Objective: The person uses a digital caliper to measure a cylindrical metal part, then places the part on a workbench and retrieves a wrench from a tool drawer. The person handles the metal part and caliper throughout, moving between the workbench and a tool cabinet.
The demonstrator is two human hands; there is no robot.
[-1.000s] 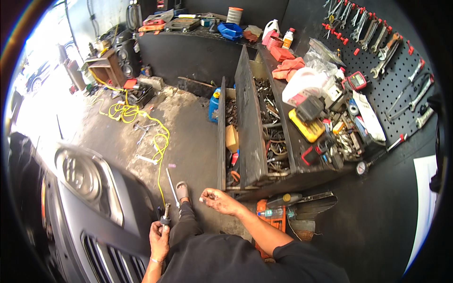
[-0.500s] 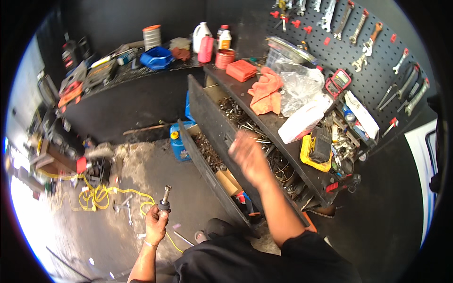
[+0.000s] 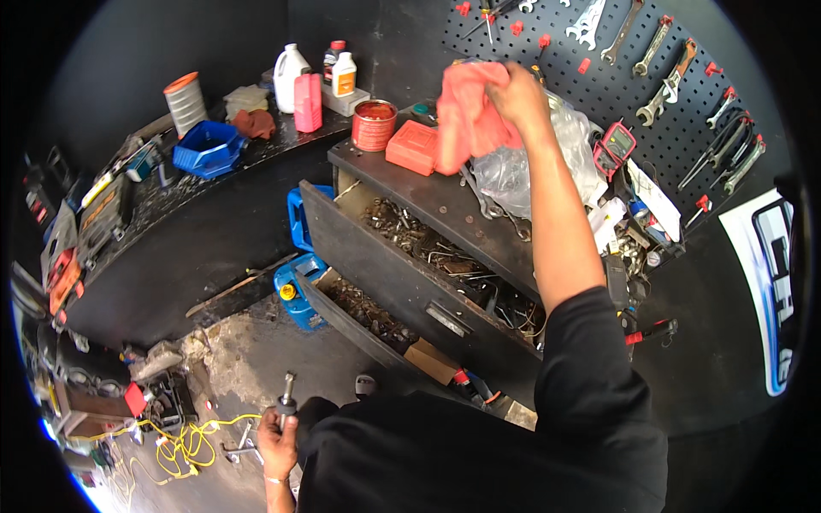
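My right hand [image 3: 520,96] is closed on a red cloth rag [image 3: 475,118], which hangs above the black workbench top [image 3: 453,192]. Just behind the rag lies a clear plastic bag [image 3: 505,178], partly hidden by it and my forearm. Low on the left, my left hand [image 3: 278,442] grips a bolt-like metal part with a dark collar [image 3: 288,398], its shank pointing up. Wrenches [image 3: 483,201] rest on the bench under the rag.
Two drawers stand open, an upper drawer [image 3: 376,248] and a lower drawer [image 3: 351,321], both full of loose hardware. A red box [image 3: 413,147] and a red can [image 3: 374,126] sit at the bench's far end. Yellow cord [image 3: 184,449] lies on the floor.
My right hand has moved up from over the drawers and taken hold of the rag, lifting it off the bench. My left hand still holds the metal part, now lower in view.
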